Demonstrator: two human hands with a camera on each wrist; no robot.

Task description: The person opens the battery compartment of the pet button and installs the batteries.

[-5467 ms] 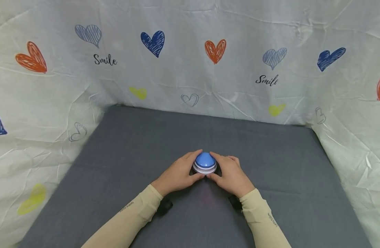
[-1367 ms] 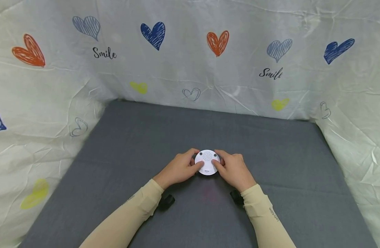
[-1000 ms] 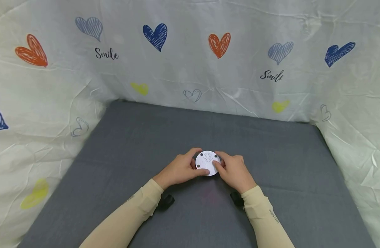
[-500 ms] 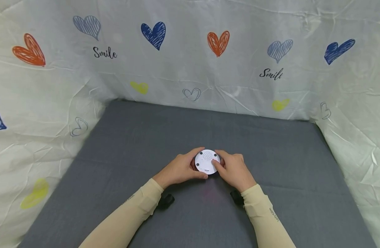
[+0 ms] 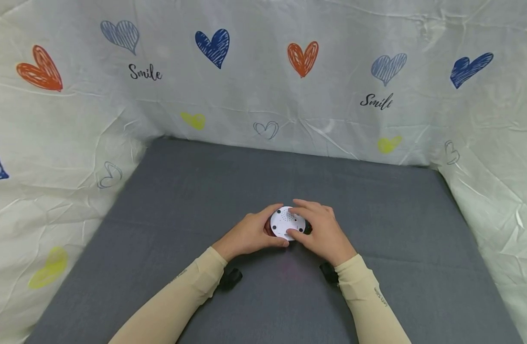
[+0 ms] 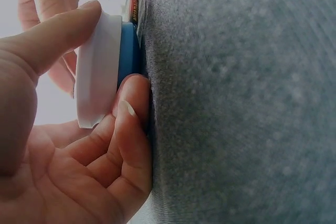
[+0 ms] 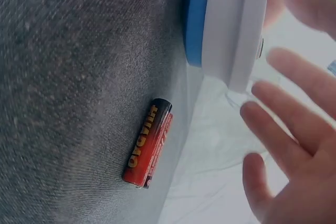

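Observation:
A round push button (image 5: 282, 224) lies upside down on the grey cloth, its white base with speaker holes and dark feet facing up. Its blue dome (image 6: 128, 51) points down to the cloth in the left wrist view. My left hand (image 5: 253, 234) grips the rim, thumb on the near side and fingers round the far and lower side. Over the right part of the base hovers my right hand (image 5: 324, 234), its fingers spread and slightly bent, holding nothing. Two red and black batteries (image 7: 148, 142) lie side by side on the cloth near the right hand.
The grey cloth (image 5: 229, 181) covers the table around the hands. A white sheet (image 5: 254, 91) printed with hearts and "Smile" hangs behind and on both sides. Dark wrist cameras (image 5: 231, 279) sit under both wrists.
The button has turned from dome up to base up since the oldest frame. My left thumb has slid from the base to its rim. My right thumb has lifted and those fingers have spread.

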